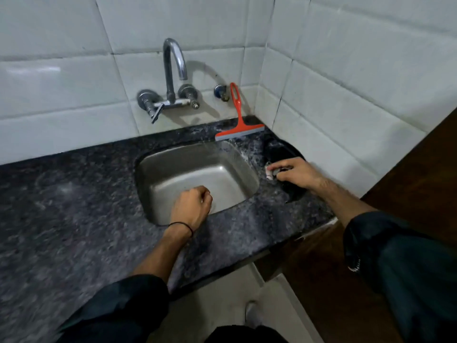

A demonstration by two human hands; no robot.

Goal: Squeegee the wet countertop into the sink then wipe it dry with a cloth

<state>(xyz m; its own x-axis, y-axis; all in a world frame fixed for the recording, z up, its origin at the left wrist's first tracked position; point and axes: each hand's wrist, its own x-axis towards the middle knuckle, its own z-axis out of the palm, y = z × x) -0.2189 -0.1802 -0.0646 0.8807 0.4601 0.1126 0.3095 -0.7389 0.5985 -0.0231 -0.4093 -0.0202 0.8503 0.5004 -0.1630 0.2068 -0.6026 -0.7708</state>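
Found the red squeegee (238,120) in neither hand, propped behind the steel sink (173,177): blade down on the back strip of the dark speckled countertop (74,206), handle tilted up against the white wall tile (61,82), just beside a small wall valve (221,91). Noted pale wet streaks on the stone between blade and sink rim, toward the right corner. Saw the right hand (294,173) down on a dark cloth (284,152) right of the sink, fingers bent and gripping a bunched part with a whitish patch (too blurred to tell what the patch was). Found the rest of the cloth spread toward the tiled corner and out past the wrist. Caught the left hand (191,206) over the sink's near edge, curled into a fist, nothing visible inside it, a thin black band (181,226) at the wrist. Noticed a chrome tap (174,60) arching from the wall above the basin.
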